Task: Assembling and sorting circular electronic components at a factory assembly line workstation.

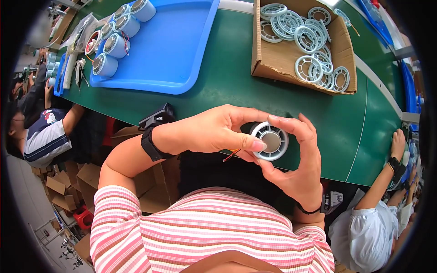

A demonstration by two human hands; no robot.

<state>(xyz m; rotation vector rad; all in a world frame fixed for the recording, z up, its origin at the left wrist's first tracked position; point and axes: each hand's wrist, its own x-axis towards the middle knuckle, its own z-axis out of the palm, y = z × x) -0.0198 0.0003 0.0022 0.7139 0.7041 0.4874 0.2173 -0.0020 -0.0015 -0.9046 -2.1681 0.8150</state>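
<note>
Between my two hands is a round light-blue housing (271,140) with a spoked ring round a silver metal disc. My left hand (216,129) grips its left side, the thumb lying on the ring's edge near the disc. My right hand (300,159) curves round the other side, with fingers at the top rim and the thumb at the lower rim. A thin orange and red wire (231,155) comes out below my left fingers. The housing's underside is hidden by my hands.
A blue tray (182,54) at the far left bears several light-blue cylinders (105,66) with silver ends. To the far right, a cardboard box (259,63) holds several loose spoked rings (308,68). The green table (218,91) lies beneath. Other people sit on both sides.
</note>
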